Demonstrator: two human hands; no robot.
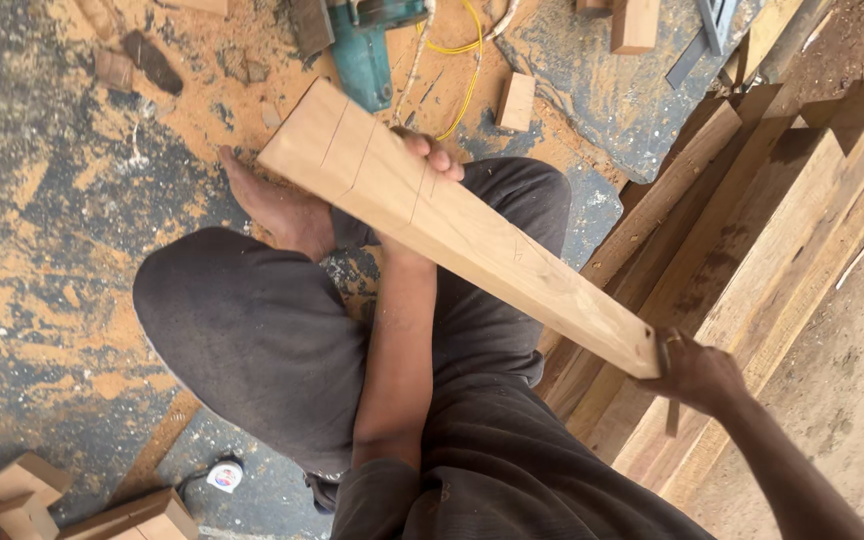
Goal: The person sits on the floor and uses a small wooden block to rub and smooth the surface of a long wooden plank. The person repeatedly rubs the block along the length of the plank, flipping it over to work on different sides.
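Left hand [430,152] mostly hiding behind the pale wooden plank [452,225], fingers curling over its edge, right hand [697,372] gripping the near end, palm hidden, plank slanting above the lap, stacked boards [782,230] lying alongside.

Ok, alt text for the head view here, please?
A seated person holds a long wooden plank marked with pencil lines, left hand under its middle, right hand gripping the near end. Stacked timber lies right; a teal power tool sits on the sawdust-covered floor.
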